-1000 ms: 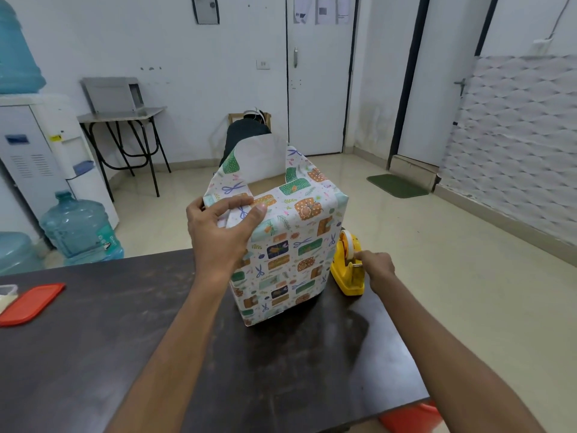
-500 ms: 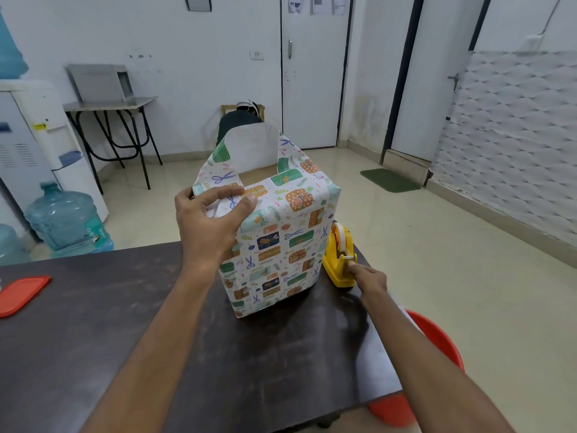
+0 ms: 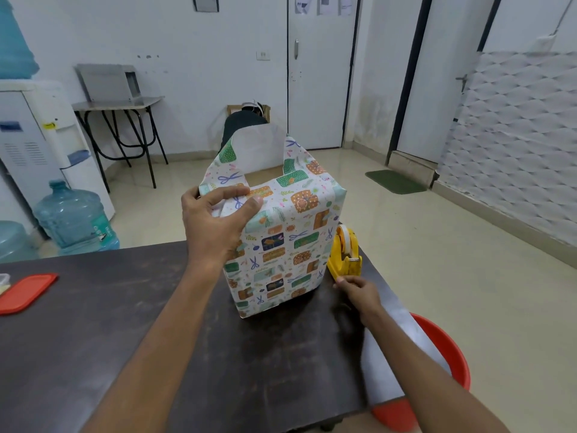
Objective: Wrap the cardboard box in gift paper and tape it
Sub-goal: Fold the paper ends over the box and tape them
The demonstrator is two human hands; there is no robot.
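Head view: box [image 3: 281, 245] at 12 o'clock on desk [image 3: 156, 339], left hand [image 3: 215, 226] fingers gripping top flap; right hand [image 3: 359, 292] pulled back from dispenser [image 3: 345, 257], fingers pinched, prob on tape, so flap sealing next

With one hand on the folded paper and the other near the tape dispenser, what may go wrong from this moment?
Only the left hand pins the near flap onto the wrapped box; if it slips, the fold may spring open.
The yellow tape dispenser stands near the right edge of the table, and nothing steadies it; a pull by the right hand beside it might drag it off.
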